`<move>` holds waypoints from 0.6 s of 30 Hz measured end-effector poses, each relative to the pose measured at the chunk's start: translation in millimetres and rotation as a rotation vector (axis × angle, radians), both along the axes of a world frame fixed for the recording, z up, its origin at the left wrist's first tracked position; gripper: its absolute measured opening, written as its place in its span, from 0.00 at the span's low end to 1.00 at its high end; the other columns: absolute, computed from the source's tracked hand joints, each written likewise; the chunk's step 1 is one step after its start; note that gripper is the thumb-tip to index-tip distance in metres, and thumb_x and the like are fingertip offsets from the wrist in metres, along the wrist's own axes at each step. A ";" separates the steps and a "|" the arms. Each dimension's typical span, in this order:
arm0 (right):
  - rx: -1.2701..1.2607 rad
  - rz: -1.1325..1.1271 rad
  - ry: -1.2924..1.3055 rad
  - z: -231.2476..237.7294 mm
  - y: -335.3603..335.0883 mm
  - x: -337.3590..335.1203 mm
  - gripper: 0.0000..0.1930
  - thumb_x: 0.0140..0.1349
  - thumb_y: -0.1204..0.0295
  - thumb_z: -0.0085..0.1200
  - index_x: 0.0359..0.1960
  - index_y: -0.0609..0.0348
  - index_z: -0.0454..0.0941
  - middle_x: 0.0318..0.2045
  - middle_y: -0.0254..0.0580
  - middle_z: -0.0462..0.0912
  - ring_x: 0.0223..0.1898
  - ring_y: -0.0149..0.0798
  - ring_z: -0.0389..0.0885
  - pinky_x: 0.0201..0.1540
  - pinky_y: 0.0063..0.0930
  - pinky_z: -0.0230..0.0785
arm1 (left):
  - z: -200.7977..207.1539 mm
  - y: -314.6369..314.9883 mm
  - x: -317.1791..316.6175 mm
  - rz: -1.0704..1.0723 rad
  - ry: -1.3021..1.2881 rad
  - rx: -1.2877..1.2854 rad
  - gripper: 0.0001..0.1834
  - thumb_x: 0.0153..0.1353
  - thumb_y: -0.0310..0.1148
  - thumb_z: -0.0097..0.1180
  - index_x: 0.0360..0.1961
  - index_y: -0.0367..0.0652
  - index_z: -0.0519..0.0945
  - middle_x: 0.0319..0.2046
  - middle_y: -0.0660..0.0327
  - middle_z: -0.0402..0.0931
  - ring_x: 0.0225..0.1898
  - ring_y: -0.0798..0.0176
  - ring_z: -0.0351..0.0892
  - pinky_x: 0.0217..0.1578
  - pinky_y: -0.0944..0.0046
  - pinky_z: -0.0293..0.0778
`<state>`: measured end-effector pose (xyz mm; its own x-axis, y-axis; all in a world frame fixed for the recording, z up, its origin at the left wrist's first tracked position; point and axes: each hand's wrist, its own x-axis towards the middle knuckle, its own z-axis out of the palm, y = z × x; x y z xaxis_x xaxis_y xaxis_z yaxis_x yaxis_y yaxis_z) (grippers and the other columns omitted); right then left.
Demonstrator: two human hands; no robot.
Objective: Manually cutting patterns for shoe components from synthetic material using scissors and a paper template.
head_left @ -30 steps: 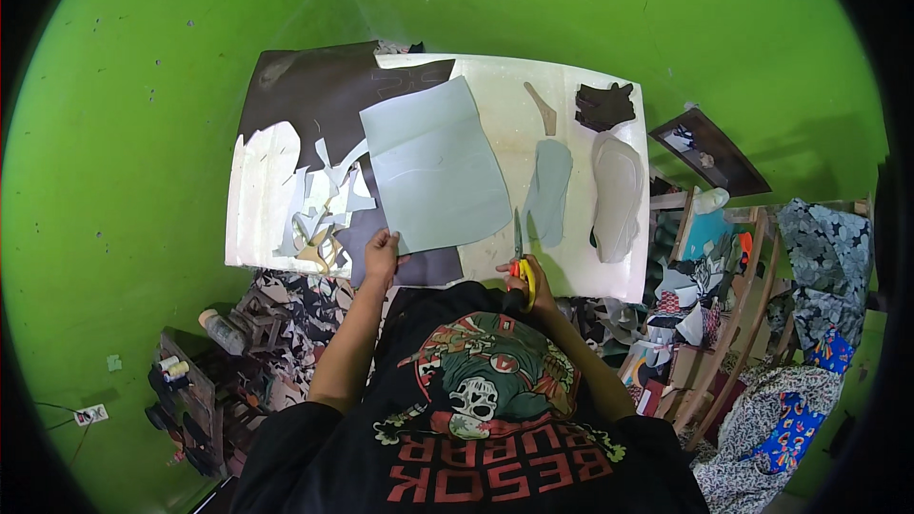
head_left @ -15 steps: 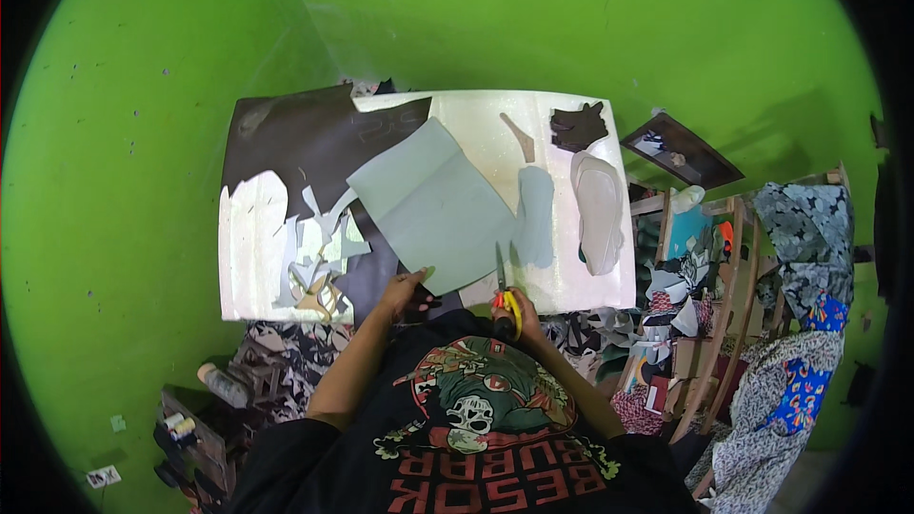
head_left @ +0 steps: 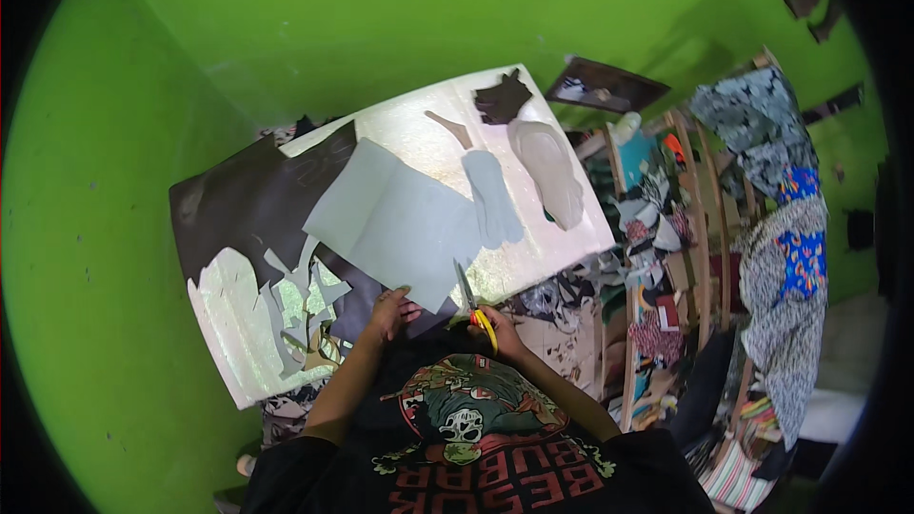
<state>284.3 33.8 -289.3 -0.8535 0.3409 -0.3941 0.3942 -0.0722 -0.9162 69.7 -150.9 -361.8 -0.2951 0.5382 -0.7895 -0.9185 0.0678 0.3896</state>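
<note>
My left hand (head_left: 392, 314) pinches the near edge of a pale grey-blue sheet (head_left: 395, 219), thumb on top. In my right hand (head_left: 497, 333) is a pair of scissors (head_left: 483, 326) with yellow and red handles. Their blades point away from me, beside the sheet's near right corner, and look slightly parted. Whether they touch the sheet I cannot tell. Right of the sheet lies a long grey-blue sole-shaped piece (head_left: 491, 200), and beyond it a beige sole-shaped form (head_left: 547, 174). Dark brown material (head_left: 252, 205) spreads on the left.
The pale worktable (head_left: 227, 333) also bears grey offcuts (head_left: 300, 309), a small brown strip (head_left: 449, 127) and a dark cut piece (head_left: 503, 97). A wooden rack (head_left: 700, 228) full of scraps stands at right, with patterned cloth (head_left: 800, 324) over it. A green wall (head_left: 381, 19) rises behind.
My view has turned, so the table now appears tilted and further left. Both hands keep their hold on the sheet and the scissors.
</note>
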 end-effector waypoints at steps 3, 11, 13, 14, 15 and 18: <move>-0.082 -0.074 -0.041 8.8 -13.6 4.1 0.20 0.61 0.73 0.64 0.53 0.62 0.73 0.31 0.25 0.75 0.33 0.21 0.71 0.37 0.17 0.65 | -4.1 -1.0 -5.6 -0.047 -0.049 0.058 0.13 0.65 0.37 0.59 0.47 0.43 0.75 0.42 0.55 0.80 0.43 0.54 0.83 0.44 0.52 0.79; -0.168 -0.186 0.014 -2.1 -28.2 18.2 0.20 0.59 0.79 0.64 0.53 0.59 0.72 0.30 0.23 0.72 0.33 0.19 0.68 0.38 0.14 0.62 | 2.9 17.1 -13.6 -0.287 0.037 0.081 0.19 0.64 0.41 0.62 0.50 0.43 0.74 0.45 0.59 0.77 0.43 0.55 0.83 0.44 0.52 0.82; -0.181 -0.214 0.049 -11.0 -22.3 16.5 0.19 0.59 0.79 0.63 0.52 0.59 0.72 0.31 0.24 0.71 0.35 0.20 0.68 0.39 0.15 0.62 | 8.9 24.7 -14.7 -0.353 0.039 0.118 0.22 0.64 0.42 0.62 0.54 0.43 0.72 0.47 0.59 0.76 0.46 0.57 0.82 0.47 0.52 0.81; -0.193 -0.229 0.081 -14.9 -19.3 15.6 0.18 0.59 0.80 0.63 0.51 0.59 0.72 0.32 0.25 0.71 0.36 0.21 0.68 0.40 0.15 0.63 | 13.3 27.3 -13.7 -0.359 0.043 0.115 0.22 0.64 0.42 0.62 0.54 0.43 0.72 0.47 0.59 0.76 0.46 0.57 0.82 0.47 0.52 0.81; -0.195 -0.233 0.087 -20.3 -16.9 14.5 0.18 0.59 0.80 0.63 0.51 0.59 0.72 0.32 0.25 0.71 0.36 0.21 0.68 0.40 0.15 0.63 | 18.2 29.8 -11.6 -0.345 0.030 0.121 0.22 0.64 0.40 0.61 0.55 0.44 0.72 0.48 0.59 0.76 0.48 0.57 0.81 0.48 0.53 0.81; -0.074 -0.223 0.105 -30.8 -5.9 5.4 0.16 0.60 0.81 0.60 0.49 0.59 0.72 0.31 0.24 0.69 0.34 0.21 0.68 0.40 0.15 0.64 | 23.3 34.8 -5.9 -0.294 -0.025 0.163 0.21 0.63 0.37 0.57 0.56 0.44 0.71 0.49 0.60 0.76 0.51 0.58 0.79 0.50 0.54 0.80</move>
